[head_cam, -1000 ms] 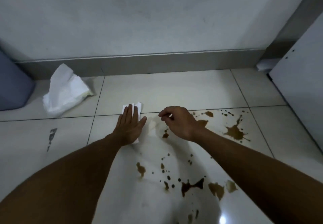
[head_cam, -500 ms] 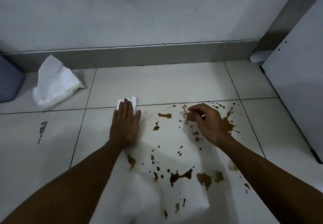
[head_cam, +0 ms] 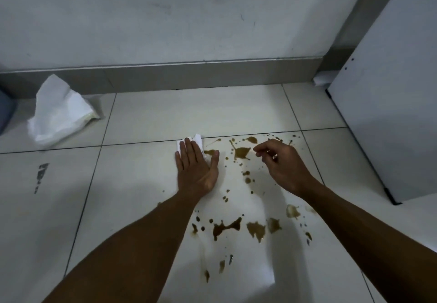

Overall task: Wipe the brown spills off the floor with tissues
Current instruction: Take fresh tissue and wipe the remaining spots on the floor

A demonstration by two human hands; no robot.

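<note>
Here the left hand (head_cam: 196, 168) presses flat, fingers straight, on a white tissue (head_cam: 197, 140) at the spills' (head_cam: 227, 228) far-left edge; the right hand (head_cam: 281, 163) hovers loosely curled, holding nothing visible.

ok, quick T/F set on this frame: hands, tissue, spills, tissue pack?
1. The left hand presses flat on a white tissue on the floor. True.
2. The right hand holds a tissue too. False: no tissue shows in it; its fingers hang curled above the spills.
3. All brown spills are wiped off. False: many blotches remain on the tile.
4. The tissue pack lies by the baseboard, to the left of both hands. True.
</note>
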